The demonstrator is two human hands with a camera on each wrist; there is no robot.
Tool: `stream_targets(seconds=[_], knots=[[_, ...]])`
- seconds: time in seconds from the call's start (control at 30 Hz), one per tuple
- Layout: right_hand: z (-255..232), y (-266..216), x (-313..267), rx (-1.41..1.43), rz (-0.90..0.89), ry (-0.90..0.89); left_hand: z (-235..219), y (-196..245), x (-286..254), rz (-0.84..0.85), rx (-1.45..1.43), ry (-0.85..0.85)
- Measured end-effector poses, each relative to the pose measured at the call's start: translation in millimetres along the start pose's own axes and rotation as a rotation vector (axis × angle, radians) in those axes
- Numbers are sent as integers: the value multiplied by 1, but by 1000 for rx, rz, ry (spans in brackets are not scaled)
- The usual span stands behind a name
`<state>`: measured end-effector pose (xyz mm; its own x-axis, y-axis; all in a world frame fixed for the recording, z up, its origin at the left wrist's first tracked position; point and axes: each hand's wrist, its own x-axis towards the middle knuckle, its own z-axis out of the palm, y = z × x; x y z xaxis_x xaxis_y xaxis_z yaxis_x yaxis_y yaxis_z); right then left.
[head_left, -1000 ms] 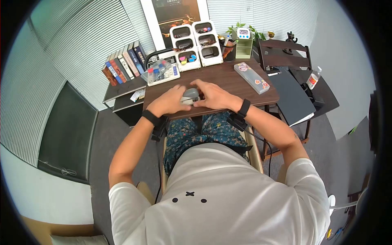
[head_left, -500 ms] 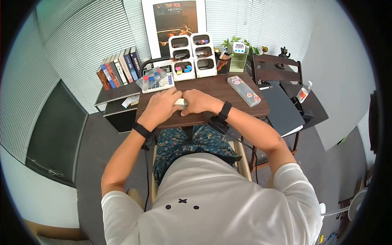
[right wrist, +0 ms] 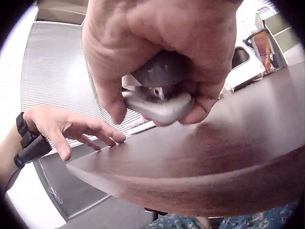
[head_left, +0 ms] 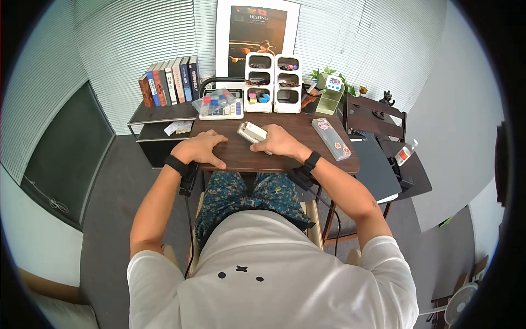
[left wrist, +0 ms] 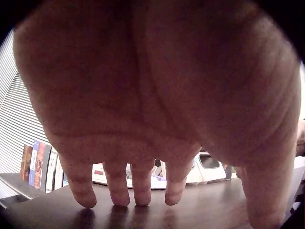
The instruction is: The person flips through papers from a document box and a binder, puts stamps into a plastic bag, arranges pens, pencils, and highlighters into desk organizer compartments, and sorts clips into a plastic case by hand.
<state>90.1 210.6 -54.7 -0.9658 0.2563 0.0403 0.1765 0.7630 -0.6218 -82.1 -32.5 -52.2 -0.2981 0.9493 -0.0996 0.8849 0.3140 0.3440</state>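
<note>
My right hand (head_left: 280, 141) holds a hole punch (head_left: 252, 132) over the middle of the desk, thumb on the near side and fingers on the far side. Its off-white, elongated base faces up and left in the head view. Seen from the right wrist, the dark grey handle of the hole punch (right wrist: 162, 71) sits under the palm, with the pale base beyond it and a bit of metal between. To the left, my left hand (head_left: 200, 149) is spread over the desk's left part and holds nothing. Its fingers (left wrist: 142, 188) reach down to the desktop.
A pencil case (head_left: 331, 140) lies at the desk's right. Along the back stand a calculator (head_left: 233, 114) under a clear box, a white organizer (head_left: 286, 101), a pen cup (head_left: 310, 101) and a green stand (head_left: 329, 101) with a clock. Books (head_left: 170, 82) line the left shelf.
Both hands were together on the hole punch. The left hand has let go and moved left, its fingers spread. The right hand keeps hold, and the punch's off-white base has come into view.
</note>
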Motion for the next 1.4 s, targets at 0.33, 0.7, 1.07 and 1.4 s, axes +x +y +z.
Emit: stream_targets(seconds=[0.33, 0.7, 1.07, 1.4], knots=[[-11, 4, 6, 82, 45, -238, 15, -3, -5, 37, 9, 98], [-14, 10, 7, 227, 145, -276, 19, -5, -5, 33, 20, 134], [-14, 13, 5, 262, 166, -284, 17, -2, -4, 42, 20, 134], [-12, 11, -4, 453, 197, -178, 17, -1, -6, 36, 9, 135]])
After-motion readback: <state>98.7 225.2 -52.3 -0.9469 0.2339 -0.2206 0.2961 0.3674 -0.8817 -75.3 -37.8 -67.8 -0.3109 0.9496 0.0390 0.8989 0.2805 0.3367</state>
